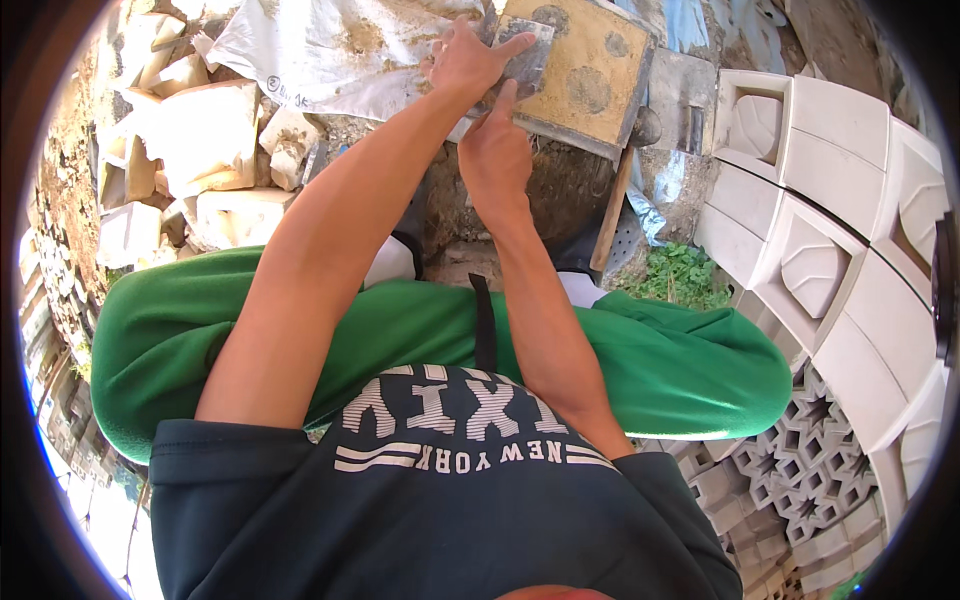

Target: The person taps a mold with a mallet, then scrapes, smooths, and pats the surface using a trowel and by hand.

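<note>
My left hand [470,62] lies at the edge of a whitish woven sack [310,45], fingers apart, its thumb stretched onto a smooth grey rectangular plate [530,58]. Just nearer to me, my right hand [497,152] points its index finger at the plate's near edge and seems to touch it. Its other fingers are curled and partly hidden. The plate rests over the left side of a yellowish board [590,85] with round grey patches and a dark rim. What lies under my palms cannot be seen.
A wooden-handled tool [613,210] leans at the board's near right corner. Pale moulded blocks [840,150] are stacked along the right, with star-patterned blocks [800,460] nearer. Broken pale pieces [205,135] pile up at left. Green weeds [685,278] grow beside my right knee.
</note>
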The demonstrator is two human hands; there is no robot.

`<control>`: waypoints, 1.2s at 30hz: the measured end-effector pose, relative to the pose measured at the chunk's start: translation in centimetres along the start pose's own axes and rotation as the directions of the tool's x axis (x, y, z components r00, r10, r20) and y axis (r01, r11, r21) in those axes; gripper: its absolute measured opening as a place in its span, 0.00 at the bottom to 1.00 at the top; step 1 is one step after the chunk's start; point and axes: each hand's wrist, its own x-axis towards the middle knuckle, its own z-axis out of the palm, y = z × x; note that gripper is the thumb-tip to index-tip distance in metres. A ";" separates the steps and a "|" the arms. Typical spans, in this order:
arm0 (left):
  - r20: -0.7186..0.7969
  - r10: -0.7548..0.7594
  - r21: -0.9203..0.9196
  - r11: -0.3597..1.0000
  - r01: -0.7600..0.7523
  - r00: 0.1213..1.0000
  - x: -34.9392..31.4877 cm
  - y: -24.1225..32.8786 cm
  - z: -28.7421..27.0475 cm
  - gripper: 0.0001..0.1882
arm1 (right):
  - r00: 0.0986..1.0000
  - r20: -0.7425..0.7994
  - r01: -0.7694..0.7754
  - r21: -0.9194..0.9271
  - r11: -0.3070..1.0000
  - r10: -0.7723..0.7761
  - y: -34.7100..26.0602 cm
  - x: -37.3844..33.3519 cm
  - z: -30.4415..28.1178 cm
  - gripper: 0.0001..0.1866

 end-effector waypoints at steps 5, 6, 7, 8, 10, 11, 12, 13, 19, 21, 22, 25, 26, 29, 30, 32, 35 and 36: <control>0.044 -0.043 -0.007 0.999 0.043 0.998 -2.3 -1.5 0.2 0.67 | 1.000 0.011 0.021 0.002 1.000 -0.021 0.8 -2.4 0.6 0.38; 0.061 -0.056 -0.003 0.998 0.057 0.997 -2.4 -2.0 0.2 0.68 | 1.000 0.005 0.024 0.004 1.000 -0.024 0.8 -2.9 0.5 0.38; 0.057 -0.050 -0.003 0.999 0.050 0.997 -2.6 -2.6 0.2 0.68 | 0.999 0.038 0.023 -0.012 1.000 -0.023 0.8 -3.3 0.4 0.38; 0.111 -0.087 -0.001 0.996 0.088 0.990 -2.9 -3.2 0.0 0.67 | 0.997 0.071 0.023 -0.028 0.999 -0.021 0.8 -3.8 0.4 0.38; 0.172 -0.107 0.002 0.994 0.109 0.979 -4.0 -2.3 -0.2 0.67 | 0.997 0.076 0.010 -0.022 1.000 -0.008 1.5 -5.0 0.5 0.38; 0.121 -0.099 0.062 0.994 0.092 0.988 -5.2 -1.9 0.1 0.66 | 0.996 0.091 -0.002 -0.017 1.000 0.004 1.8 -5.5 0.5 0.38; 0.060 -0.091 0.124 0.989 0.083 0.994 -6.2 -1.7 -0.3 0.65 | 0.997 0.083 0.003 -0.010 1.000 -0.002 1.6 -5.8 0.1 0.38; 0.053 -0.081 0.126 0.989 0.073 0.995 -6.5 -1.9 -0.2 0.65 | 0.993 0.118 -0.021 -0.012 1.000 0.022 1.5 -6.1 -0.4 0.37; -0.059 0.194 0.148 0.972 -0.184 0.979 -6.5 -3.0 0.9 0.58 | 0.966 0.244 -0.076 -0.062 0.995 0.089 2.1 -9.2 -3.3 0.35; -0.094 0.361 0.211 0.918 -0.336 0.928 -5.0 -4.0 1.2 0.55 | 0.945 0.304 -0.102 -0.081 0.992 0.122 2.1 -10.3 -5.3 0.34; -0.125 0.514 0.270 0.841 -0.470 0.849 -4.2 -4.0 1.1 0.53 | 0.942 0.307 -0.115 -0.093 0.989 0.139 2.3 -10.7 -6.1 0.33; -0.059 0.696 0.487 0.646 -0.588 0.716 -2.5 -3.3 1.6 0.50 | 0.931 0.306 -0.188 -0.071 0.980 0.201 3.7 -11.5 -8.2 0.31; -0.048 0.700 0.496 0.636 -0.592 0.712 -1.8 -2.9 1.7 0.50 | 0.922 0.305 -0.236 -0.046 0.971 0.239 4.3 -11.5 -8.6 0.30; -0.075 0.740 0.518 0.601 -0.608 0.668 0.9 -1.7 2.2 0.51 | 0.925 0.232 -0.333 0.121 0.935 0.300 5.9 -10.9 -8.7 0.29; -0.066 0.763 0.549 0.566 -0.615 0.643 1.9 -1.2 2.8 0.51 | 0.952 0.141 -0.300 0.248 0.921 0.273 7.3 -10.8 -7.5 0.29; -0.061 0.798 0.537 0.532 -0.655 0.599 3.9 0.1 3.6 0.49 | 0.980 -0.037 -0.170 0.350 0.921 0.195 9.6 -10.6 -5.6 0.28; -0.115 0.760 0.569 0.578 -0.584 0.640 9.1 0.2 2.5 0.48 | 0.983 0.047 -0.181 0.375 0.909 0.177 7.0 -9.5 -7.2 0.28; -0.124 0.804 0.600 0.527 -0.601 0.582 9.5 0.0 2.6 0.46 | 0.950 0.200 -0.300 0.380 0.875 0.239 6.1 -9.2 -8.2 0.28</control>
